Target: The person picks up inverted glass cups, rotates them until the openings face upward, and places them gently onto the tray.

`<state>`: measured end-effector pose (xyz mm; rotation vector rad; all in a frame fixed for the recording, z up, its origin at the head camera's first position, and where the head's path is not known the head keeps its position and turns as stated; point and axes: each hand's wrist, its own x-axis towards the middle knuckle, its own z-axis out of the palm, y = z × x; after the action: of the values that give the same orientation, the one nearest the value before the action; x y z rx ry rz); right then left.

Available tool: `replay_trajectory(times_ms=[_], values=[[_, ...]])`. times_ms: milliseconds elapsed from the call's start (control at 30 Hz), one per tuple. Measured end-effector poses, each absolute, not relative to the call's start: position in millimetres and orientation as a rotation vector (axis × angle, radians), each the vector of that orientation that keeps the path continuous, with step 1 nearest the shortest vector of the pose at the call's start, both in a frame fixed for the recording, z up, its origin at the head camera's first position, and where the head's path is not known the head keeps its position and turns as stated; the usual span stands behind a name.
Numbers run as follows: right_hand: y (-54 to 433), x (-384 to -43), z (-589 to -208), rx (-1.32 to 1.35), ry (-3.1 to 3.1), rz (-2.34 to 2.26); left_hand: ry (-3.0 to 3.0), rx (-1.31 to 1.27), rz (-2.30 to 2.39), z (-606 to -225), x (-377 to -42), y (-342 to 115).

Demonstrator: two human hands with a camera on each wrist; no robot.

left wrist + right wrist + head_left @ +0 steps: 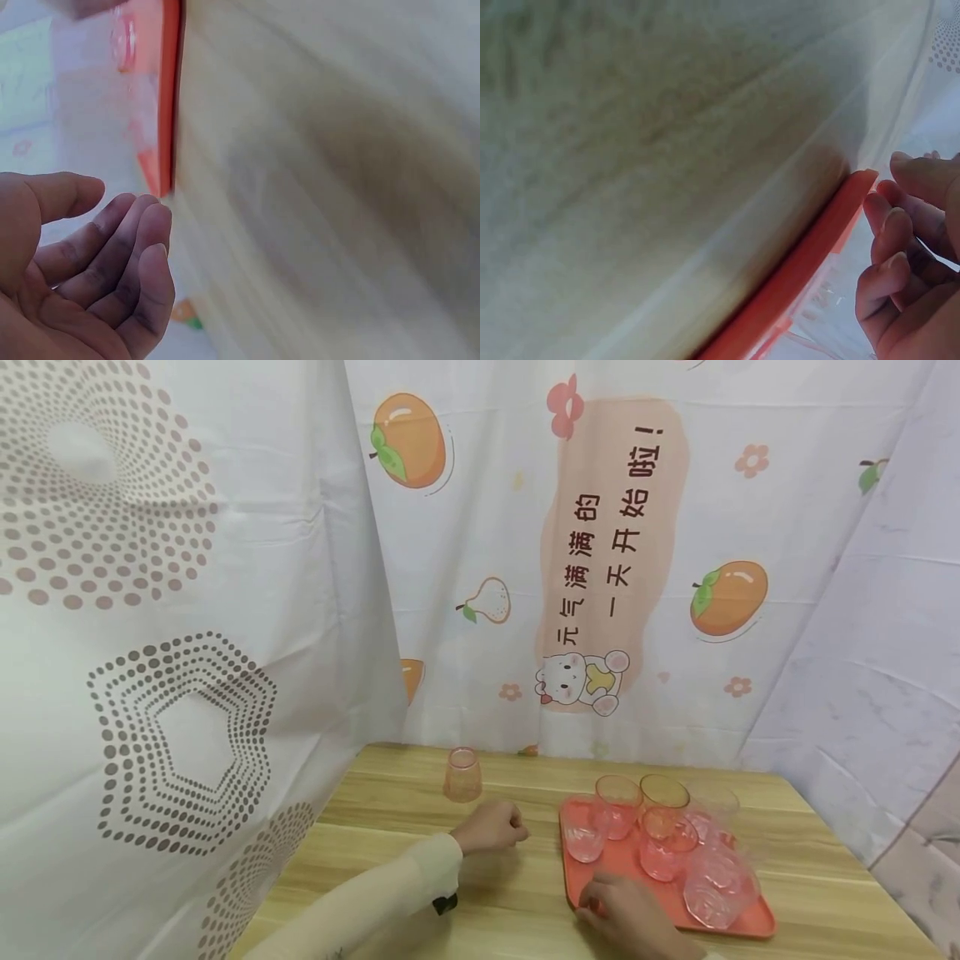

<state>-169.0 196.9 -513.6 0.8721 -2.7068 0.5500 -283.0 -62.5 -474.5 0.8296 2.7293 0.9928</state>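
My left hand hovers over the table left of the red tray, fingers loosely curled and holding nothing. Beyond it, a pinkish see-through cup stands upside down on the wood. By the tray's near left corner is my right hand, with loosely bent fingers and nothing in them. In the right wrist view its fingertips lie close to the tray's rim; contact is unclear. Several transparent cups crowd the tray, among them an amber-rimmed one, a pink one and a clear one.
The wooden table reaches back to a white curtain printed with fruit and writing. Another patterned curtain hangs along the left side. At the tray's near right, clear cups overlap, so their outlines are hard to separate.
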Motion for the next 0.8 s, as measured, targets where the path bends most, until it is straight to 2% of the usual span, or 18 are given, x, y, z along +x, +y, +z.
replay_trajectory(times_ms=[233, 533, 800], values=[[199.2, -170.1, -517.4, 0.910, -2.686, 0.515, 2.746, 0.824, 1.003, -461.9, -305.9, -83.9], [199.8, -171.3, -521.1, 0.887, -2.679, 0.481, 2.928, 0.941, 0.948, -442.1, -331.3, -106.9], [197.0, -171.8, -521.6, 0.911, -2.643, 0.449, 3.019, 0.778, 0.976, -426.5, -347.6, -124.2]])
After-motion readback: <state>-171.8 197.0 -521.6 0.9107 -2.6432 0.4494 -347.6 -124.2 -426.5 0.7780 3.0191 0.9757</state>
